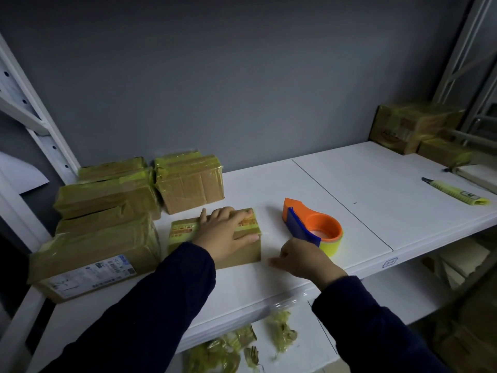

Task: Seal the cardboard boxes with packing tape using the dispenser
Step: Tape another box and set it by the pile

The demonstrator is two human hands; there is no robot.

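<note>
Box (pixel 215 239), small cardboard, lies directly under left hand (pixel 228 232); palm flat, fingers spread over yellow tape running across its top. Right hand (pixel 301 258) sits just right of box, fingers loosely curled, holding nothing that shows; blurred, so a thin tape end at the fingertips cannot be ruled out. Dispenser (pixel 313 228), orange and blue with yellow roll, rests on shelf (pixel 349 189) just beyond right hand, apparently not gripped. Taped boxes (pixel 107 200) stacked beyond and left of left hand. Step, as judged: pressing down a laid strip. Next move calls for taking up dispenser, with left hand pinning box.
</note>
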